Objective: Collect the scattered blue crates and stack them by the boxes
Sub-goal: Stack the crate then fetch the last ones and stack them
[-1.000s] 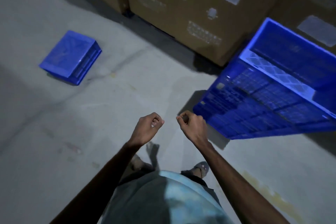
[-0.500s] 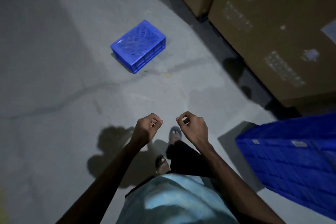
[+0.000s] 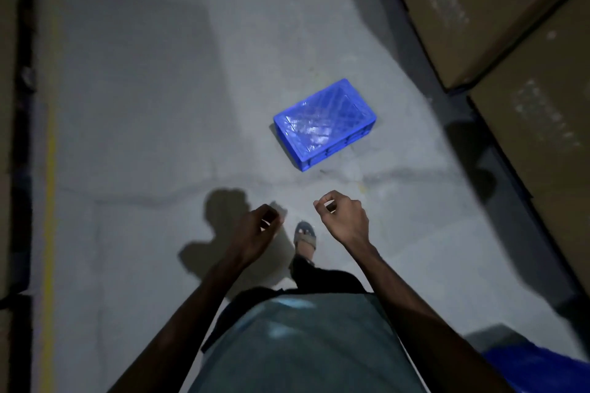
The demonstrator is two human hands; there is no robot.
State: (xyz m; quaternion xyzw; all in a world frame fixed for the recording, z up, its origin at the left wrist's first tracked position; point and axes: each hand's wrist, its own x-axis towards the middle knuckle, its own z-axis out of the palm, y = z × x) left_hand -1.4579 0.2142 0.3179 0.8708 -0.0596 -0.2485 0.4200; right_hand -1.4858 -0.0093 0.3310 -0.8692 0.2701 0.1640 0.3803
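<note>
A single blue crate (image 3: 324,124) lies upside down on the grey concrete floor, a little ahead and to the right of my hands. My left hand (image 3: 255,233) hangs in front of me with its fingers loosely curled and holds nothing. My right hand (image 3: 343,218) is beside it, also loosely curled and empty. Both hands are short of the crate and apart from it. A corner of the blue crate stack (image 3: 542,367) shows at the bottom right edge. Large cardboard boxes (image 3: 526,51) line the right side.
My sandalled foot (image 3: 305,238) steps forward between my hands. A yellow floor line (image 3: 49,201) runs along the left, next to a dark edge and more cardboard (image 3: 8,73). A crack crosses the floor just before the crate.
The view has swung left and forward: the lone crate has moved from the upper left to the centre and looks nearer. The crate stack has slid off to the bottom right. Both hands stay loosely curled.
</note>
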